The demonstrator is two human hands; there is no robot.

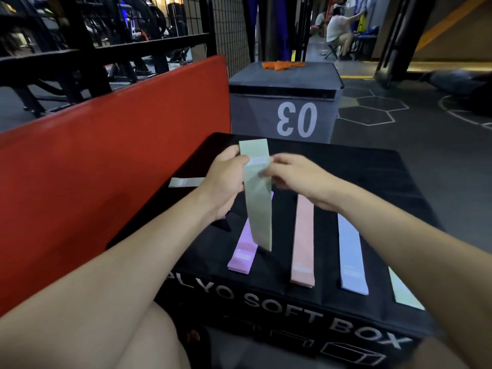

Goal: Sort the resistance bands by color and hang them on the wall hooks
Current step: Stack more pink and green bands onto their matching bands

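Observation:
A pale green resistance band hangs upright above the black plyo soft box. My left hand grips it near its top. My right hand pinches its white label from the right. On the box top lie a purple band, a peach band, a light blue band and another pale green band, side by side. One more pale green band lies at the box's left edge, partly hidden behind my left hand.
A red padded block stands close on the left. A grey box marked 03 stands behind, with orange bands on top. A black metal cage fills the back left. A seated person is far off.

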